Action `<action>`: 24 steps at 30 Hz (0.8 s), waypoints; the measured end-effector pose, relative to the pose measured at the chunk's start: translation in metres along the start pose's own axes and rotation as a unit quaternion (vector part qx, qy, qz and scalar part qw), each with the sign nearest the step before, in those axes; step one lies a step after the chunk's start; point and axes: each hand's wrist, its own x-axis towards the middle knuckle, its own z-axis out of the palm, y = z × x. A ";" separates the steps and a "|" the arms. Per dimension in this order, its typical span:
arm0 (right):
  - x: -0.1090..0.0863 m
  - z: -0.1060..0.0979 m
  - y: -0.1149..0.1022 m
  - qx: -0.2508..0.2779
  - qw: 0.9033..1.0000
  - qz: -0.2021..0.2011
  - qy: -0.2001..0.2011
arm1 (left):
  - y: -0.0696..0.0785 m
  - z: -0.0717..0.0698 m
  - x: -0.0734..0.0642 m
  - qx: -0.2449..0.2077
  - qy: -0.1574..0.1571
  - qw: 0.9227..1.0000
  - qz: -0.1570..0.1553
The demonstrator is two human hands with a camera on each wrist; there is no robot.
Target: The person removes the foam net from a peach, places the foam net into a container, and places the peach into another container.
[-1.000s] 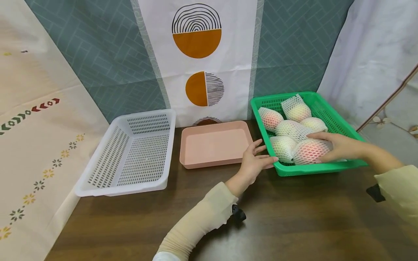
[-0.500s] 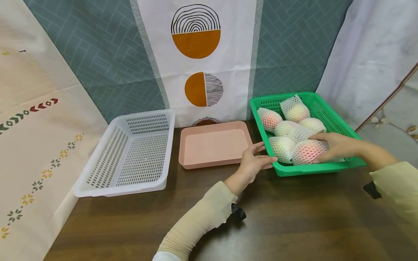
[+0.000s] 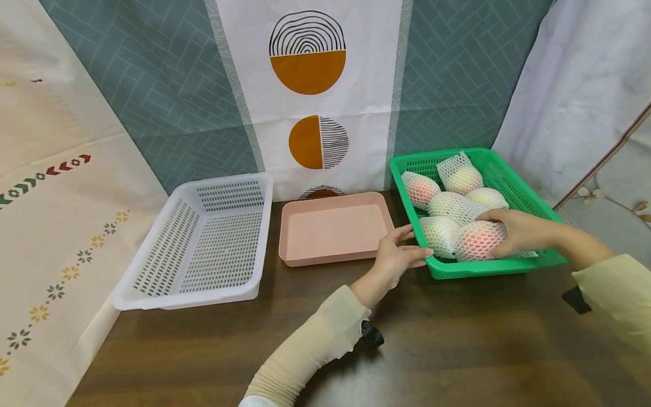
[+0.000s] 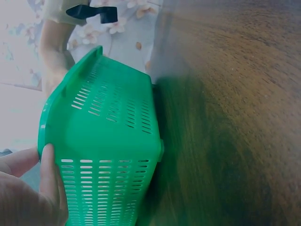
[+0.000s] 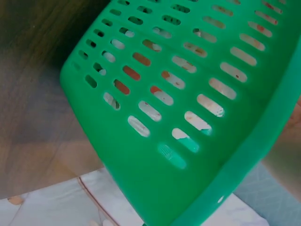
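Note:
A green basket (image 3: pixel 488 267) holds several fruits in white foam nets. My left hand (image 3: pixel 389 263) grips its left front corner, and in the left wrist view the thumb (image 4: pixel 48 172) lies against the outside just under the rim. My right hand (image 3: pixel 526 233) reaches over the right side and holds a pinkish-red fruit in a foam net (image 3: pixel 478 240) at the front of the basket, fingers on top and thumb low at its near side. A paler netted fruit (image 3: pixel 438 234) lies just left of it. In the right wrist view the basket wall (image 5: pixel 113 141) hides most of this hand.
A shallow pink tray (image 3: pixel 335 226) stands between the green basket and a larger white basket (image 3: pixel 218 298) at the left. All rest on a dark wooden table (image 3: pixel 203 350). Patterned cloths (image 3: pixel 193 73) hang close behind and at both sides.
My right hand has shifted slightly left, and the pinkish-red fruit with it. The left hand's fingers have drawn closer to the basket's rim. The containers stay in place.

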 end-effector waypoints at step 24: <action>-0.006 0.000 -0.001 0.016 1.000 -0.012 0.012 | 0.001 0.003 0.000 0.008 -0.001 1.000 -0.004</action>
